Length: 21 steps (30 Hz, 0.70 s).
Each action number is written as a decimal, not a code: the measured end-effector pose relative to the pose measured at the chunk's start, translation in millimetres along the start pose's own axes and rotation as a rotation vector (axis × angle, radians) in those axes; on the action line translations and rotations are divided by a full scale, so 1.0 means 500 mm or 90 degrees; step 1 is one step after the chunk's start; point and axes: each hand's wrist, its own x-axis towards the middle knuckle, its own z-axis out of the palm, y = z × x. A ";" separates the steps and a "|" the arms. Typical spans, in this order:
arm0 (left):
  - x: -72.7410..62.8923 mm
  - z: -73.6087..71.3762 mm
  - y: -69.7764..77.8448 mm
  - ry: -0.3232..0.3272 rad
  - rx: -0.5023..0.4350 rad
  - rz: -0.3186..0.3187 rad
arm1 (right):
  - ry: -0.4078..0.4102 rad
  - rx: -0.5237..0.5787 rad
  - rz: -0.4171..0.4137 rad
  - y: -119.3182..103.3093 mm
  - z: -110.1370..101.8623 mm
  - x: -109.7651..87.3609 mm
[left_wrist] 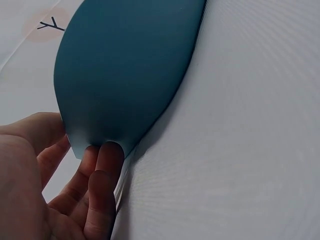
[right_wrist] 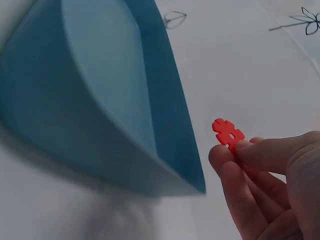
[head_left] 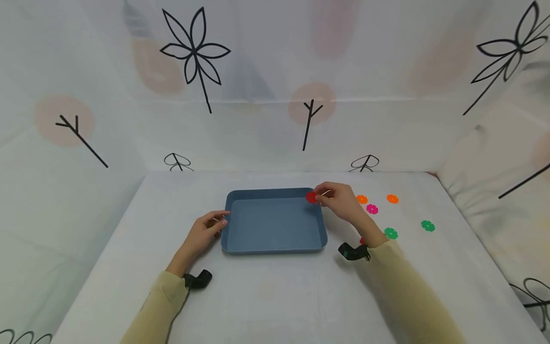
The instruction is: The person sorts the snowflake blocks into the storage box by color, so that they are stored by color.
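Observation:
A shallow blue-grey tray (head_left: 275, 227) lies on the white table. My left hand (head_left: 204, 234) grips its left edge; in the left wrist view, fingertips (left_wrist: 109, 152) press the outer wall while another digit reaches the rim. Above the tray's far right corner, my right hand (head_left: 337, 200) pinches a red flower-shaped plastic disc (head_left: 311, 197) between thumb and fingers. The right wrist view shows this notched red disc (right_wrist: 227, 134) standing out from the fingertips, apart from the tray wall (right_wrist: 100, 130).
Right of the tray lie loose discs: orange ones (head_left: 392, 198), a pink one (head_left: 372, 209) and green ones (head_left: 428, 226). Another red disc (head_left: 362, 241) is partly hidden by the right wrist. A patterned cloth (head_left: 258, 134) stands behind the table.

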 end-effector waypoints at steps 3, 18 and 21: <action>0.000 -0.001 0.001 0.002 0.000 0.001 | -0.005 0.015 -0.007 -0.011 0.026 0.018; 0.002 -0.002 0.001 -0.001 0.000 -0.003 | -0.058 0.083 -0.054 -0.033 0.146 0.086; 0.001 -0.002 0.001 0.001 0.002 -0.004 | -0.082 0.077 -0.053 -0.042 0.165 0.096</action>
